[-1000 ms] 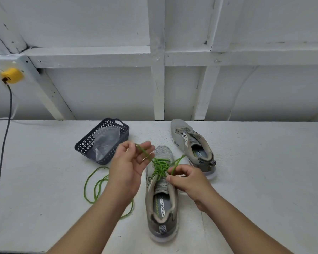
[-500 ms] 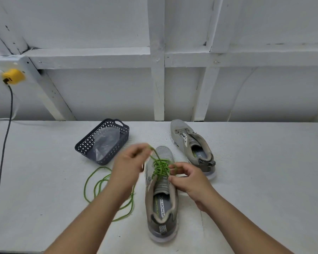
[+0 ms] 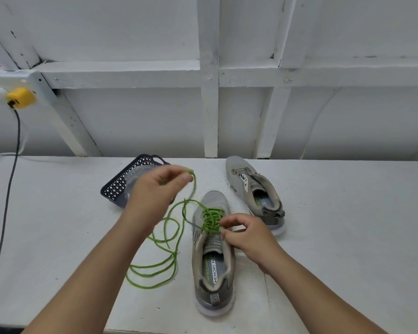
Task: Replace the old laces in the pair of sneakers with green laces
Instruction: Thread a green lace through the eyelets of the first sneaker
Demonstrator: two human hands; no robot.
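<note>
Head view shows the near sneaker (image 3: 212,251) on the counter (image 3: 348,225), half laced in green lace (image 3: 176,239). Our left hand (image 3: 158,189) pinches the lace end, raised above the basket (image 3: 121,186); our right hand (image 3: 245,233) pinches at the eyelets. We should draw the slack through evenly and steady the shoe. The far sneaker (image 3: 253,189) looks unlaced.
</note>
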